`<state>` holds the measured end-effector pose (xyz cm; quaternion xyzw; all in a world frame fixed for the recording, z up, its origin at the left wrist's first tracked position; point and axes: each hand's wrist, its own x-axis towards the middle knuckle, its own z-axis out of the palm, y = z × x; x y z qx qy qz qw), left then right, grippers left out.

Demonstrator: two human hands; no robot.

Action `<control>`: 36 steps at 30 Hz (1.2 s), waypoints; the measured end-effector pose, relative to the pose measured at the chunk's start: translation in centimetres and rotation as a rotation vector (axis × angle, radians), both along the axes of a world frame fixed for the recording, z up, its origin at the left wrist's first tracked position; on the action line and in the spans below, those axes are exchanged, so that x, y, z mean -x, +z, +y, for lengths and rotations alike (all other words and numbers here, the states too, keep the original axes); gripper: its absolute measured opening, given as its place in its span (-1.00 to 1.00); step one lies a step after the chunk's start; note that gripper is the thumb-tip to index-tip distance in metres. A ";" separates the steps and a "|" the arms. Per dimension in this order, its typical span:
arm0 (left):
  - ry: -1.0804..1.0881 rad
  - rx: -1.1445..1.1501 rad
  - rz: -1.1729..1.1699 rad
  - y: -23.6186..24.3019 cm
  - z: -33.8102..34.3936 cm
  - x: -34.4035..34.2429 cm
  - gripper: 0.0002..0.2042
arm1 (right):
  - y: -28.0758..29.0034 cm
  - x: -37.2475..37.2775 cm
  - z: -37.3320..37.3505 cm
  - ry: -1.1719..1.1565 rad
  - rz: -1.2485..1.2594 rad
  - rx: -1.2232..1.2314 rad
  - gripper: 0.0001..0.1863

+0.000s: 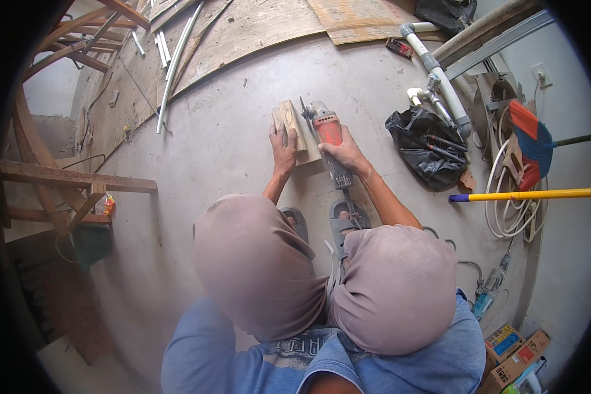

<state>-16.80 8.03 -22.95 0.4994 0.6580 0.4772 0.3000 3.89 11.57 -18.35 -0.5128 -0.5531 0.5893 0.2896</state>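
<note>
My left hand (283, 148) grips a pale wood piece (287, 110) on the concrete floor, its fingers lying along the piece's side. A second wood strip or board (310, 156) shows beneath or beside it. My right hand (345, 151) is closed on a red and grey angle grinder (328, 130), whose disc (305, 111) stands on edge just right of the wood. Whether the disc touches the wood I cannot tell. The grinder's cord runs down past my grey sandal (341, 219), between my bent knees.
Wooden frames (79, 184) stand left. Boards (256, 33) and white tubes (177, 62) lie ahead. Right are a black bag (420, 134), pipes (443, 82), a broom head (528, 144), a yellow pole (525, 195), coiled cable (499, 220), a teal power tool (486, 299) and boxes (519, 361).
</note>
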 end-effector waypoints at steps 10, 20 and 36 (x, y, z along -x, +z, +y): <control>0.004 -0.004 -0.015 0.2 0.2 -0.7 -0.29 | -0.5 -0.7 -0.2 -0.007 0.015 0.008 -0.10; -0.003 -0.002 0.003 -0.2 0.2 -0.4 -0.32 | -0.3 -0.8 -0.5 0.011 0.011 0.023 -0.13; 0.002 0.006 0.022 0.1 0.2 -0.6 -0.33 | -0.2 -1.0 -0.9 0.009 0.002 0.029 -0.12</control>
